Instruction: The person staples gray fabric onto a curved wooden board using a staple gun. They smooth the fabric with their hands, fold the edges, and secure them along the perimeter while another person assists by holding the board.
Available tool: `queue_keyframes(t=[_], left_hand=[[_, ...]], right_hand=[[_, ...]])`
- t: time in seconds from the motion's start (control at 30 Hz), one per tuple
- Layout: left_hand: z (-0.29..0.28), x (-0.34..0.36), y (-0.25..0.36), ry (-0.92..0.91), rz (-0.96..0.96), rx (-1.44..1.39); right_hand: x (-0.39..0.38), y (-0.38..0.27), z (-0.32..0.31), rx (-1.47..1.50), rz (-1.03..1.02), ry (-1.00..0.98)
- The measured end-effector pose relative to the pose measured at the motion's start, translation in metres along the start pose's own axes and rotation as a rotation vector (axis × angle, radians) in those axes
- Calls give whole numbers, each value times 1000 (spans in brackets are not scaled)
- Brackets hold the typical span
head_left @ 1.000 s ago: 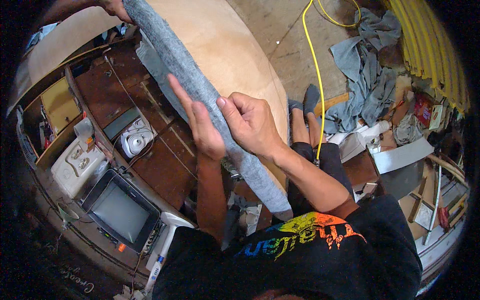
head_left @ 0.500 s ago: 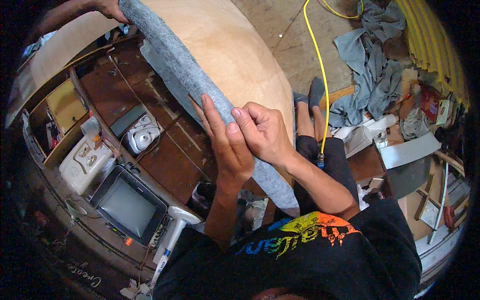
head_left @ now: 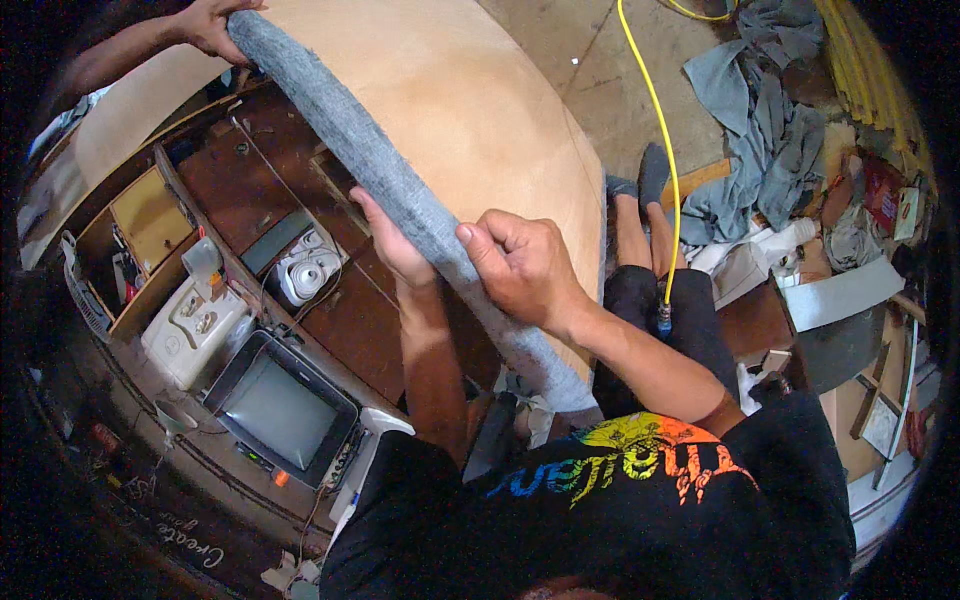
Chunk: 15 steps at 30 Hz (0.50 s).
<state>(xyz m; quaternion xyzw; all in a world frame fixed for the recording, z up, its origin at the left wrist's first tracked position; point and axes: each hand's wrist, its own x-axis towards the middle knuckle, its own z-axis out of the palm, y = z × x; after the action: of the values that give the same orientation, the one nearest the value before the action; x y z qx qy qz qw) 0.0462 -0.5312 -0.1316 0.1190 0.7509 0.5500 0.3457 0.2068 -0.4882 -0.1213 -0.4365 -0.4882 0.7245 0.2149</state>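
A large curved pale wooden panel (head_left: 470, 100) lies in front of me, its near left edge wrapped in grey felt-like fabric (head_left: 345, 125). My right hand (head_left: 525, 265) grips this edge, fingers curled on the wood side and thumb pressing the fabric. Below and left of the strip is my left hand (head_left: 400, 250), its palm against the underside. Its thumb stretches out, apart from the strip; the other fingers are hidden behind the fabric. At the upper left, another person's hand (head_left: 215, 28) holds the far end of the covered edge.
A yellow hose (head_left: 650, 110) runs down the right, past another person's legs (head_left: 632, 230). Crumpled grey cloth (head_left: 745, 130) and scraps lie further right. On the left, below the panel, are a dark-framed screen (head_left: 280, 410), a white plastic housing (head_left: 195, 330) and a brown compartment (head_left: 350, 330).
My left hand has slid from the top of the fabric to beneath its edge. The loose fabric flap that hung at the left no longer shows. My right hand keeps its hold.
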Motion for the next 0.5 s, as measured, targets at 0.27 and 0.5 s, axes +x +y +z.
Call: queue_keyframes(t=[0.27, 0.5], left_hand=[[24, -32, 39, -206, 370, 464], [16, -49, 48, -297, 361, 727]], right_hand=[[1, -1, 2, -26, -12, 11], [2, 0, 3, -34, -33, -1]])
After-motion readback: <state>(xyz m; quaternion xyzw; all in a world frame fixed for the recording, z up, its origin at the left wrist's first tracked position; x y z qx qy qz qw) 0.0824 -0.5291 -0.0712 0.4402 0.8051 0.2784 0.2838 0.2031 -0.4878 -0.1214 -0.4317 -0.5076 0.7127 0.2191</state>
